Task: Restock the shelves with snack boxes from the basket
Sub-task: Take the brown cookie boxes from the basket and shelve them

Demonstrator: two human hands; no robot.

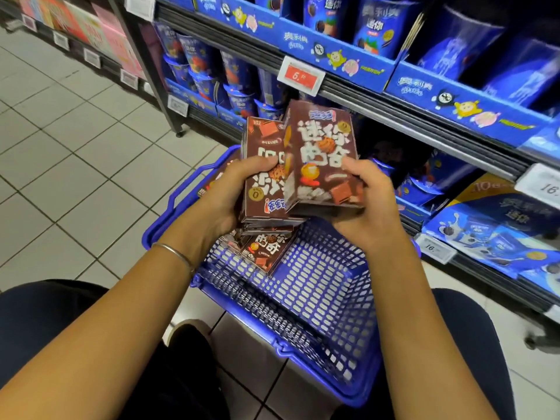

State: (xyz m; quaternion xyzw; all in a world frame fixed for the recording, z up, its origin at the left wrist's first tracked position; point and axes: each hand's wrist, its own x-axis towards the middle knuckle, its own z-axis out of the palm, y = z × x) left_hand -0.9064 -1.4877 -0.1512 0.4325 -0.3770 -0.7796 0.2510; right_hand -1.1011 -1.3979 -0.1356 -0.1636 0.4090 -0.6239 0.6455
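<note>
Over the blue plastic basket (318,298) I hold brown snack boxes in both hands. My left hand (230,192) grips a small stack of brown boxes (262,165), thumb across the top one's face. My right hand (366,204) grips a single brown box (321,153) that partly overlaps the stack, its lettering upright. More brown boxes (263,250) lie in the basket's far left corner, partly hidden under the stack. The shelves (378,98) run along the right.
The shelves carry blue cookie cups and blue display trays, with price tags (301,75) on the rails. Blue cartons fill the lower right shelf. A metal shelf post (157,86) stands at the left. Tiled floor lies to the left, my knees flank the basket.
</note>
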